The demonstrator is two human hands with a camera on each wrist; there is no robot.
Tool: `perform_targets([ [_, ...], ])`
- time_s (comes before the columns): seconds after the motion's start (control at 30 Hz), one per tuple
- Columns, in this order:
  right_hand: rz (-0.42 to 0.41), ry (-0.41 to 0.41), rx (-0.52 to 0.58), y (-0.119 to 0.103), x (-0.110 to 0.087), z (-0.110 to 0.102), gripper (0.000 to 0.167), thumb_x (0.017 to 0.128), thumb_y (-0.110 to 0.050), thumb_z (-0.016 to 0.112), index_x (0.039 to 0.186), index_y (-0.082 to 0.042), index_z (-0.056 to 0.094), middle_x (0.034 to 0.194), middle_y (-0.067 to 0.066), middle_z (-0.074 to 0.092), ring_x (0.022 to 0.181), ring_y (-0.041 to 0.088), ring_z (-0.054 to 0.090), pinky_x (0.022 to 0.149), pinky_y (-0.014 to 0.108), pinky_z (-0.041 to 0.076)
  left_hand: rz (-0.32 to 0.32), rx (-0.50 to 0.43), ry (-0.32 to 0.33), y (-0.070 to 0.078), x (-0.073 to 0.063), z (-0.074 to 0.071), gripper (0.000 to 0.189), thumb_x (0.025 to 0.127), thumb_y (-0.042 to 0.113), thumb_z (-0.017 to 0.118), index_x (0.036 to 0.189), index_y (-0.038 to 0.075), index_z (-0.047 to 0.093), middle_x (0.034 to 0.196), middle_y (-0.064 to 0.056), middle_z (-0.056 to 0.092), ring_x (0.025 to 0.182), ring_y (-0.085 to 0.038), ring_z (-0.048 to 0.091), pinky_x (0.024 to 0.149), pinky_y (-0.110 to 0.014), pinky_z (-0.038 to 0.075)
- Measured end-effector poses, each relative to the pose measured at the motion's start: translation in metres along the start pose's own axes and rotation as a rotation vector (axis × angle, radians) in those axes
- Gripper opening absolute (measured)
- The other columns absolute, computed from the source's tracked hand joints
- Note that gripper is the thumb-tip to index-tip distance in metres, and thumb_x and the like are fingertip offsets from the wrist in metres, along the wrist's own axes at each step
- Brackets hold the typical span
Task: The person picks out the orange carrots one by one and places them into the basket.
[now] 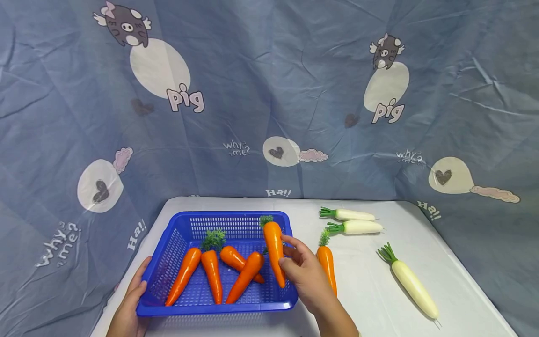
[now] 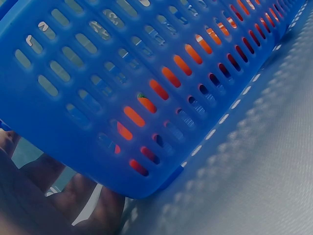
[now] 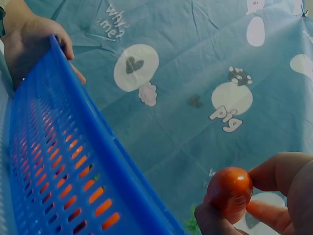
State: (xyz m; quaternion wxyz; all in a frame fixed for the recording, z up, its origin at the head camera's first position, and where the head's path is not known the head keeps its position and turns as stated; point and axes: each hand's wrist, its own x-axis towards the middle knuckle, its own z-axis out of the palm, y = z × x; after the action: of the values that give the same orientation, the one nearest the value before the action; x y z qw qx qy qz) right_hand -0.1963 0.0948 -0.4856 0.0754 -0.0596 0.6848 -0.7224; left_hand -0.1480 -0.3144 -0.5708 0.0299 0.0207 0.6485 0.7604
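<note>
My right hand [image 1: 306, 276] pinches a carrot [image 1: 274, 250] between thumb and fingers, over the right side of a blue plastic basket [image 1: 219, 309]. The carrot's leafy top points away from me; the right wrist view shows its rounded orange end [image 3: 231, 193] between the fingers. At the basket's front left corner, my left hand [image 1: 129, 306] grips the rim and side. In the left wrist view its fingers [image 2: 73, 193] wrap the corner. Inside the basket lie several carrots [image 1: 212, 276], two of them crossing. Another carrot [image 1: 326, 267] lies on the table, partly hidden behind my right hand.
Two white radishes [image 1: 363, 227] with green stems lie side by side at the back right of the white table [image 1: 379, 304]. A larger white radish [image 1: 414, 288] lies nearer the right edge. A blue patterned cloth [image 1: 269, 93] hangs behind and around the table.
</note>
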Motion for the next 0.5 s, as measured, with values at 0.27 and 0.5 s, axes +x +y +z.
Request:
perform_targets([
  [0.27,-0.022,-0.041,-0.002,-0.003,0.004,0.009,0.055,0.100,-0.012,0.066,0.152,-0.014,0.052,0.141,0.024,0.059,0.111,0.027,0.068,0.091,0.037,0.059,0.005,-0.015,-0.001,0.001,-0.001,0.001,0.058,0.115,0.035,0.022,0.169,0.035,0.001,0.163,0.013,0.015,0.129,0.013,0.044,0.097,-0.016,0.046],
  [0.5,-0.008,-0.084,0.029,-0.002,0.009,0.020,0.055,0.100,-0.012,0.068,0.152,-0.013,0.051,0.145,0.022,0.058,0.115,0.027,0.067,0.094,0.032,0.056,-0.034,-0.014,0.022,0.002,0.000,0.001,0.058,0.115,0.036,0.021,0.169,0.038,0.000,0.168,0.008,0.008,0.126,0.011,0.042,0.095,-0.017,0.047],
])
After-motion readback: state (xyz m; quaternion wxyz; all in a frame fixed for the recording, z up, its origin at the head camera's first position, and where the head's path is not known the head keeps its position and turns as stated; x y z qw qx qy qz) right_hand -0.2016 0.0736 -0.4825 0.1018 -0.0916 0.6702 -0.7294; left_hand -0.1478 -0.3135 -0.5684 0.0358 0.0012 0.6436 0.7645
